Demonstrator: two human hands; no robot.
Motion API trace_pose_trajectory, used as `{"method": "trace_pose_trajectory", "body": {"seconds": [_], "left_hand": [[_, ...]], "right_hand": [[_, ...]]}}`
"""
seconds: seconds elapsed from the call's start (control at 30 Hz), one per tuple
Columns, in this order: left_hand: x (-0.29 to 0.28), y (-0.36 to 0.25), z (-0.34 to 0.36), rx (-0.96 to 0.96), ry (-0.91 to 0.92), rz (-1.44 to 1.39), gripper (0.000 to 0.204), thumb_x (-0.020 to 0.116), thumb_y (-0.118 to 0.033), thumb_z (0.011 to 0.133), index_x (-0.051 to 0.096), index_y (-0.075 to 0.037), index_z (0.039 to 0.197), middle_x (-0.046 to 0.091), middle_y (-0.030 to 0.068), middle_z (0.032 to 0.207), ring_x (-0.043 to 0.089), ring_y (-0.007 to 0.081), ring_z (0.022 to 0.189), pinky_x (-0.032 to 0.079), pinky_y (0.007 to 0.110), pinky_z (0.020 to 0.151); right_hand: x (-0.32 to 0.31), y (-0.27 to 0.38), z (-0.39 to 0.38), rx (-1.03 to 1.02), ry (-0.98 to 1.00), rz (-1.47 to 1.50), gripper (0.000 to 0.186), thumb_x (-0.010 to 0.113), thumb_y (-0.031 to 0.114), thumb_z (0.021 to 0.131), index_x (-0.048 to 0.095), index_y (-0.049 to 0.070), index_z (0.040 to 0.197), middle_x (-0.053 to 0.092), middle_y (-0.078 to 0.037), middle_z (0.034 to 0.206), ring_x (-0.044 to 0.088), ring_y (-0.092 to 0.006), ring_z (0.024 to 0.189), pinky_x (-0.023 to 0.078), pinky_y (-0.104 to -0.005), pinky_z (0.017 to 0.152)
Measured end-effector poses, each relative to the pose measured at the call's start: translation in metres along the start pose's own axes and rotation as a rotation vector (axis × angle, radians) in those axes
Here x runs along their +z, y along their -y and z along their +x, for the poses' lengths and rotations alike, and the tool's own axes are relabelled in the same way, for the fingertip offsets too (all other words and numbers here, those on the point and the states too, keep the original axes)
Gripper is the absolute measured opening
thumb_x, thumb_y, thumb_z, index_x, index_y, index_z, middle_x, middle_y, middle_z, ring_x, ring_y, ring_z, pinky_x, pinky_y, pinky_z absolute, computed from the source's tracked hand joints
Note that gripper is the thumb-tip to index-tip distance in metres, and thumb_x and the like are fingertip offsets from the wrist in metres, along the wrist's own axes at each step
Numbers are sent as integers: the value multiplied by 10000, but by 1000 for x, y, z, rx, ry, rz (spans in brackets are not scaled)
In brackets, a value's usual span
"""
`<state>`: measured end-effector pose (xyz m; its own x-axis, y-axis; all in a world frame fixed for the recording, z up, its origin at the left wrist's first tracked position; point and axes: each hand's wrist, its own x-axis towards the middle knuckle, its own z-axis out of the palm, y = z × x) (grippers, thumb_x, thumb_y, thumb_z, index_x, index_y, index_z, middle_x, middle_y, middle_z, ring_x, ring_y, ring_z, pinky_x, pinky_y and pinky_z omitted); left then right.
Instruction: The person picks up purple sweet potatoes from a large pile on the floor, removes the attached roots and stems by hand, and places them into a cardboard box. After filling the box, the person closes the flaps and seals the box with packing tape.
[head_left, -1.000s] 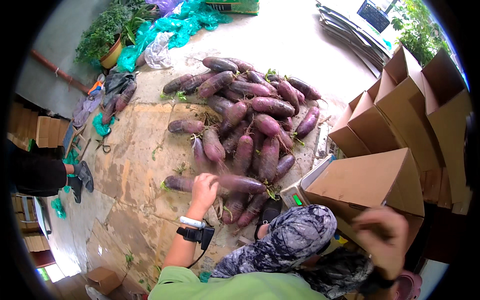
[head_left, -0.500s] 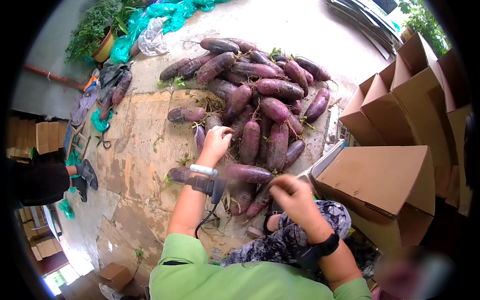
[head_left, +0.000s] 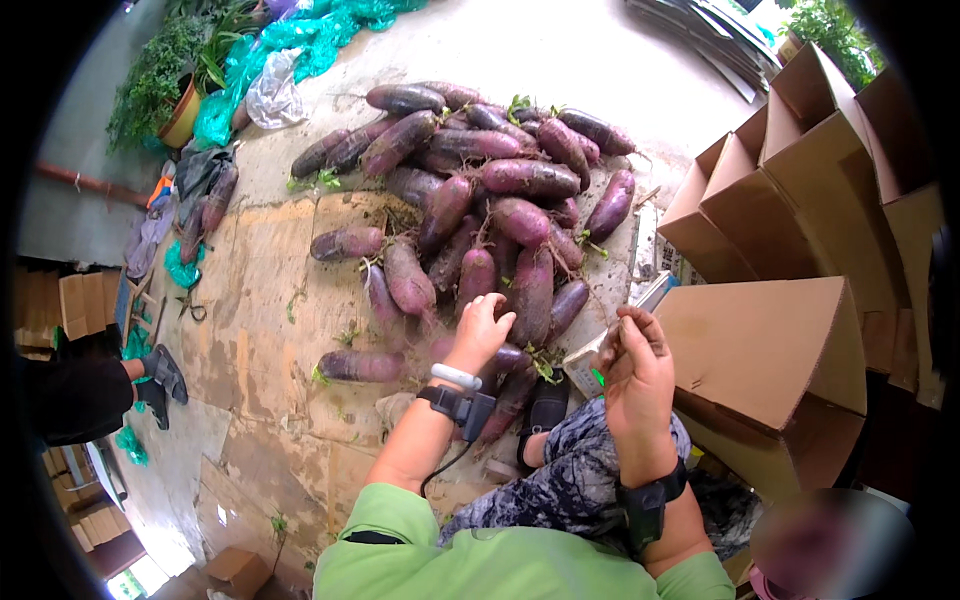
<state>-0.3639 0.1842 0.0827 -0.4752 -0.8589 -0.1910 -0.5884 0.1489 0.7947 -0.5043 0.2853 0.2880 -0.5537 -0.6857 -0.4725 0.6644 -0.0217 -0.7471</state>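
Note:
A pile of long purple radishes (head_left: 530, 178) with roots and leafy tops covers the middle of the floor. My left hand (head_left: 485, 325) reaches over the pile's near part, fingers slightly curled and apart, close to an upright radish (head_left: 476, 272); I see nothing held in it. To its right, my right hand (head_left: 633, 355) is raised beside an open cardboard box (head_left: 750, 335), its soiled fingers curled together; whatever they hold, if anything, I cannot make out. A radish (head_left: 355, 367) lies flat left of my left wrist.
Open cartons (head_left: 790, 210) line the right. Another person's shoe (head_left: 165, 372) shows at left, near scissors (head_left: 195, 310). Green plastic bags (head_left: 290, 50), a potted plant (head_left: 180, 110) and spare radishes (head_left: 215, 200) are at back left; flattened cardboard (head_left: 700, 30) lies at back right.
My right hand has swung up from the lower right to beside the box, fingers curling. My left hand has gone forward and right, off the nearer radish to the pile.

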Motion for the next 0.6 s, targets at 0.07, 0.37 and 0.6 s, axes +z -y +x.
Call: {"method": "trace_pose_trajectory", "body": {"seconds": [0.07,0.37,0.6], "left_hand": [[6,-3,10,10,-43,-33,353,667,-189,738,585,-45,1049,588,180,1013,539,343,979,437,411,860],[-26,-58,103,466,-282,472,302,638,-90,704,598,-93,1003,564,87,1060,504,283,1011,443,393,817],[35,-69,113,684,250,979,150,539,-170,765,673,-130,816,597,17,903,547,195,930,439,342,704]], "right_hand": [[-2,1,-1,17,3,26,112,539,102,900,555,48,997,547,-18,769,515,-103,626,449,-240,573],[-1,-3,-9,210,179,-15,140,555,102,887,560,21,1001,580,-35,793,527,-90,640,431,-224,583],[7,-5,-14,281,285,-111,170,562,133,890,574,8,1004,581,-30,797,512,-82,677,417,-209,619]]}}
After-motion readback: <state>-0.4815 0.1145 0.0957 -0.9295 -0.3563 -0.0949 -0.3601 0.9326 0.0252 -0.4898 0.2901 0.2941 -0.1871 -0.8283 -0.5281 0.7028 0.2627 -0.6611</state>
